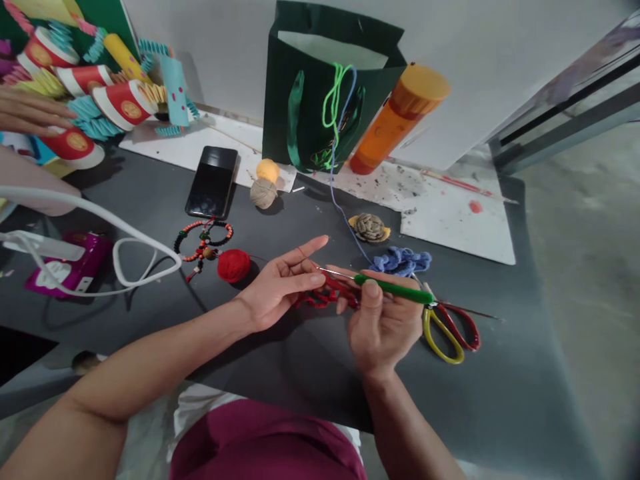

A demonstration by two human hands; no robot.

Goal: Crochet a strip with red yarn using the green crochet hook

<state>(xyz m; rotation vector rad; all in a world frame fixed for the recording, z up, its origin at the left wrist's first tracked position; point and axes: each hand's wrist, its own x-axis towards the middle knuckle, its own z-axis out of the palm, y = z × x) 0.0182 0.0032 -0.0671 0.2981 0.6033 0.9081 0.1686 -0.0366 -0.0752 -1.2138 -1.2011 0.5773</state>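
My right hand (383, 323) is closed round the green handle of a crochet hook (395, 288), whose thin metal tip points left. Between thumb and fingers, my left hand (283, 287) pinches a strip of red crochet (320, 298), and its index finger is raised with red yarn over it. The hook's tip is at the upper edge of the red work; whether it is through a loop is too small to tell. Left of my left hand lies a red yarn ball (233, 265). Scissors (450, 330) with yellow and red handles rest just right of my right hand.
Behind my hands lie blue crochet (400, 260), a crocheted flower (369, 227), small yarn balls (263, 193), a phone (212, 181) and a beaded bracelet (193, 243). A green paper bag (315, 100) and orange tube (395, 123) stand farther back. Another person's hand (35, 112) touches paper cups, left.
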